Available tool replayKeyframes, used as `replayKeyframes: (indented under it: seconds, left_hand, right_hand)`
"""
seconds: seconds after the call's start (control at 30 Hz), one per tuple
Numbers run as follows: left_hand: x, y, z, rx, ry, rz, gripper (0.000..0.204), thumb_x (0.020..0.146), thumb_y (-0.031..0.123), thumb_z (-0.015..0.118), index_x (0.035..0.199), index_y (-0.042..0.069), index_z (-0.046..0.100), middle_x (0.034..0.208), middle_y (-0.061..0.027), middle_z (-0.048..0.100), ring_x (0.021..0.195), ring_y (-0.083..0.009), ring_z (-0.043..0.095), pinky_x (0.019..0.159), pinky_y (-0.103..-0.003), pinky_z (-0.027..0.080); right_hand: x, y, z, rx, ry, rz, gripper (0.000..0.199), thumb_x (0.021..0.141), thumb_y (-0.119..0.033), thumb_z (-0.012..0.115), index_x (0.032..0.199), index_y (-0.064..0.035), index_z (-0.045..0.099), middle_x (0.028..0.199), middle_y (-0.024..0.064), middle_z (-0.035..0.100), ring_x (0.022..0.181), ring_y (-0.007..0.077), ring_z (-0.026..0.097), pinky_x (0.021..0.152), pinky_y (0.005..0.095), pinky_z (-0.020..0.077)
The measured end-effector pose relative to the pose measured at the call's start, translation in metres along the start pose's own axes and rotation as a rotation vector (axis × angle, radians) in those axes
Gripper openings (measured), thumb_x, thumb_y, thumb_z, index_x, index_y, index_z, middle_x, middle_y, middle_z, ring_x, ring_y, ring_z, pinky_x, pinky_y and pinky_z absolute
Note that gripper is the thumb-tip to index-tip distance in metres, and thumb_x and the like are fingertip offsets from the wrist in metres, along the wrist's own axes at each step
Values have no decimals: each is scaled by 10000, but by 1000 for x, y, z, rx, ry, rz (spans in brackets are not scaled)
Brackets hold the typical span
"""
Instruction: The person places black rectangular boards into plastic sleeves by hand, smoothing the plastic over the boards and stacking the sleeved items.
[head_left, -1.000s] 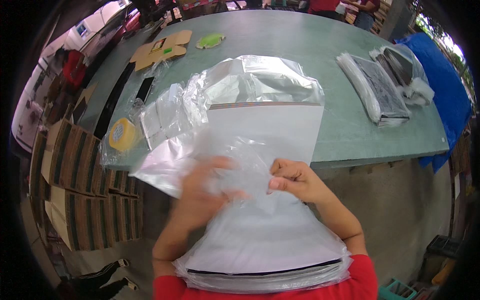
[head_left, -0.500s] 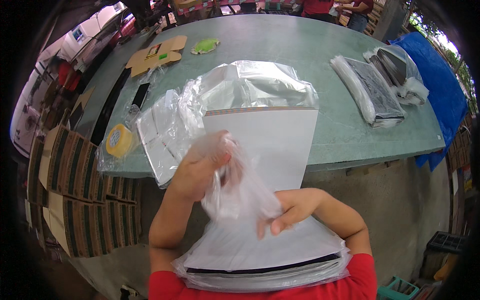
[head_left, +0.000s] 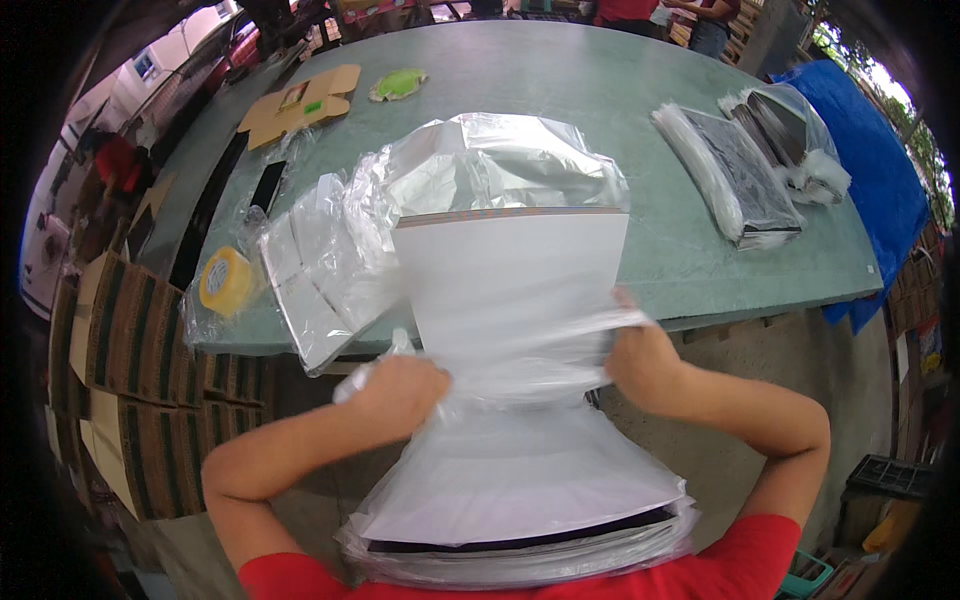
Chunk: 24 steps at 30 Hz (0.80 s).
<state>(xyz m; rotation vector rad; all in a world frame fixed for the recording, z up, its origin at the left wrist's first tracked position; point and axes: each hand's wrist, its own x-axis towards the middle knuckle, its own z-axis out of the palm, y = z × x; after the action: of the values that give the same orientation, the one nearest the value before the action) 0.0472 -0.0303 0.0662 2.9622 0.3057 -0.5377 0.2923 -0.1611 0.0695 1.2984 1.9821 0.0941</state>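
Observation:
A clear plastic bag [head_left: 530, 455] lies around the near part of a stack of white sheets [head_left: 510, 265], whose far end stays uncovered on the table. My left hand [head_left: 400, 388] is closed on the gathered left edge of the bag's mouth. Opposite it, my right hand [head_left: 645, 362] grips the right edge, and the plastic is drawn taut between them across the sheets. The bag's near end rests against my body, with a dark layer showing among the pale ones. Just beyond the sheets lies a crumpled pile of clear plastic [head_left: 490, 160].
On the green table [head_left: 560, 75] are a tape roll [head_left: 225, 282], a plastic-wrapped white pack [head_left: 310, 280], flattened cardboard [head_left: 300, 105], a green cloth-like item [head_left: 397, 84] and bagged dark bundles [head_left: 735, 175]. Stacked cartons [head_left: 150, 340] stand at left; a blue tarp [head_left: 860, 170] hangs at right.
My hands have moved apart, the left one down and leftward, the right one up and rightward. The bag's bunched mouth is now spread wide across the sheets.

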Motion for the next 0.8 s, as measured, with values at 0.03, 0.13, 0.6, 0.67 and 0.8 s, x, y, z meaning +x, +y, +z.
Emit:
replayKeyframes:
  seconds: [0.03,0.13,0.6,0.67,0.8]
  left_hand:
    - [4,-12,8,74,-20,-77,114,672,115,520,745,35,557,640,-118,576,620,-252,592,531,-338,464]
    - [3,-2,36,210,-78,-130,66,650,109,557,667,66,605,660,-94,601,641,-223,607,526,-304,469]
    - [3,-92,29,-322,1150,-897,210,695,26,576,898,65,537,880,-108,553,718,-240,571,655,-285,461]
    - [23,-75,14,-350,1205,-638,246,692,-20,539,919,72,568,913,-107,545,763,-232,555,672,-273,448]
    - [28,-72,-18,-443,1085,-324,324,683,-92,491,957,53,586,935,-102,550,782,-208,536,676,-250,429]
  right_hand:
    - [-4,-2,-9,31,-42,-10,299,682,-298,570,843,-55,637,799,99,616,884,248,544,898,491,268]
    - [-9,-4,-25,389,56,43,232,668,-226,588,832,-65,618,771,75,612,831,212,563,802,432,365]
    - [37,27,-2,814,1243,576,439,561,18,561,986,-96,552,959,100,539,893,284,500,744,343,416]
    - [38,49,10,812,1195,715,507,546,87,508,1019,-93,552,1000,107,517,950,291,462,780,338,397]
    - [25,58,32,940,1173,649,606,530,187,453,1063,-84,547,972,104,534,911,242,493,765,314,407]
